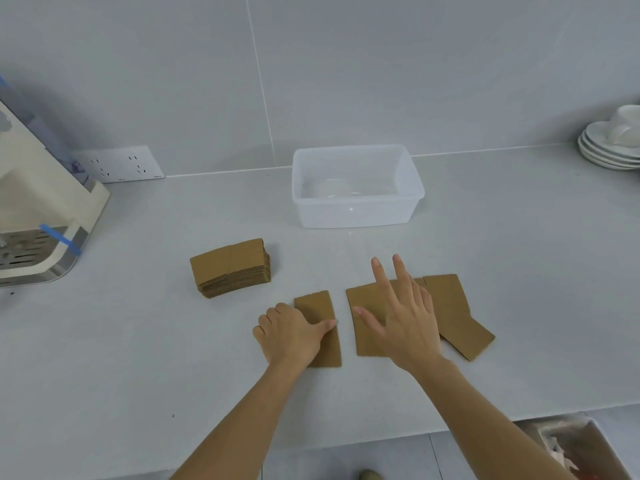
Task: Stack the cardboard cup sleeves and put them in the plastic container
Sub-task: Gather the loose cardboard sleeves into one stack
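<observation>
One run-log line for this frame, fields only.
left hand on single sleeve | right hand open over loose sleeves | sleeve stack waiting | plastic container empty

Both hands on loose sleeves point(450, 306) — plastic container point(356, 209) (empty) behind

Beyond both hands, the clear rectangular plastic container point(356, 206) looked frosted and smooth, catching a soft glare on its floor. The pale grey countertop point(502, 254) beneath the hands read as smooth stone with a low sheen. Under the left hand point(291, 332), a flat brown cardboard sleeve point(320, 308) was matt and papery; so were the loose brown sleeves point(450, 306) under the right hand point(405, 317). Left of the hands, the stacked brown cardboard sleeves point(230, 266) showed rough, layered edges. Far right, white saucers point(602, 152) gleamed like glazed ceramic.
</observation>
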Demonstrator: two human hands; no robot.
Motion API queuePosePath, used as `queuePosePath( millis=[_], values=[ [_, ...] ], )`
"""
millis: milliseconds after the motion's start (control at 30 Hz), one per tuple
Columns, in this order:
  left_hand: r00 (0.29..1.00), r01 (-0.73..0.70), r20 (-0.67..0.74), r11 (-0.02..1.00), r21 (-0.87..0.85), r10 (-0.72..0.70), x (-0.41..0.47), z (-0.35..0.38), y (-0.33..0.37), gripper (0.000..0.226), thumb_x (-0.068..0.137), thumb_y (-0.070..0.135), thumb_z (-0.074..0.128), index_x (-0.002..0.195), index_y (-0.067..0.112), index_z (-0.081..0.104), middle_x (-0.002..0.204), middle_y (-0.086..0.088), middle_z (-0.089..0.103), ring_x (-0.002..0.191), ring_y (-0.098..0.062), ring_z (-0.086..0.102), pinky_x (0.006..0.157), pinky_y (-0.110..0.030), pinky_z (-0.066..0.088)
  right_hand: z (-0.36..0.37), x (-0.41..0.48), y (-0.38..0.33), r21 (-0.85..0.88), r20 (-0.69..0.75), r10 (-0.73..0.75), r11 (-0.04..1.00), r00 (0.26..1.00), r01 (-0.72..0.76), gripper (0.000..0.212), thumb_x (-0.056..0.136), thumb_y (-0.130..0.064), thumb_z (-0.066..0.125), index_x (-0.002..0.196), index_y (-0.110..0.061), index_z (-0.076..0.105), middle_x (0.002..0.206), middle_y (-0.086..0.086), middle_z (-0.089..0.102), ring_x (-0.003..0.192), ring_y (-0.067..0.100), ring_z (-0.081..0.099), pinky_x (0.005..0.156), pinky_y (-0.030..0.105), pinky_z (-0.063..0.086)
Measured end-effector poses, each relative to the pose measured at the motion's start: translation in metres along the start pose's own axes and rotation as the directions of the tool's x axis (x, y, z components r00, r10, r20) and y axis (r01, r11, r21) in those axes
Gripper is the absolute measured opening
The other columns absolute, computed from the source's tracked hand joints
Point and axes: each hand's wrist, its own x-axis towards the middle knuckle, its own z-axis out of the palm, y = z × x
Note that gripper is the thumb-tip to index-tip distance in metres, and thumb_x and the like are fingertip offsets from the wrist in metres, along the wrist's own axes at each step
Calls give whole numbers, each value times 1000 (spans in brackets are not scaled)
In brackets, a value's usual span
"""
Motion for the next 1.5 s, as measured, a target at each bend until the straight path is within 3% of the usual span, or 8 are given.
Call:
queuePosePath(
  millis=[367,633,800,900,1067,1133,1233,1500],
  values=[
    [992,42,121,980,-197,-19,8,-4,0,76,62,63,70,111,8,48,117,-7,59,111,-28,52,92,-39,42,-2,-3,0,35,63,78,996,995,-80,74,84,-67,16,143,-22,23,143,20,39,113,30,56,90,44,45],
    [984,38,175,903,-429,42,6,-8,-6,45,70,51,70,95,19,51,99,-1,61,92,-23,59,78,-39,51,-1,-4,-3,89,75,87,992,993,-93,73,80,-57,38,141,-22,23,143,20,38,117,33,52,93,48,42],
    [988,-21,94,723,-691,119,0,-13,-7,24,84,30,63,104,18,55,100,-1,62,87,-18,59,73,-33,49,-1,-4,-3,53,73,94,994,993,-98,74,79,-51,56,139,-18,26,140,20,43,116,33,53,91,47,44],
    [984,-55,70,662,-747,162,-4,-17,-4,10,87,23,59,85,27,51,89,3,59,76,-9,55,65,-25,45,0,-4,-2,44,61,102,994,993,-105,77,76,-45,67,137,-14,32,136,20,48,114,33,54,90,47,45],
    [979,66,155,513,-856,133,-5,-21,-4,11,87,14,58,86,24,54,95,-5,70,87,-17,66,80,-39,52,5,-4,-3,7,53,170,985,984,-171,65,69,-41,75,115,0,55,113,21,61,96,36,61,77,46,50],
    [971,155,215,405,-901,105,-4,-23,-6,13,88,9,56,94,20,55,97,-5,71,88,-21,68,75,-38,54,7,-4,-4,-9,64,209,978,976,-209,62,69,-45,74,106,2,59,108,20,62,90,36,60,76,45,49],
    [953,247,286,295,-923,96,-4,-24,-9,21,88,6,57,108,12,55,100,-8,71,87,-26,69,66,-35,55,9,-5,-7,-40,142,259,966,956,-255,68,74,-55,63,111,1,55,119,16,54,103,32,52,89,41,40],
    [929,315,340,172,-934,144,-9,-20,-14,27,83,16,68,107,12,58,96,-10,71,80,-22,70,77,-44,58,11,-11,-12,-136,233,260,963,937,-234,91,75,-73,43,130,-1,37,137,9,37,116,25,41,97,33,31]
  ],
)
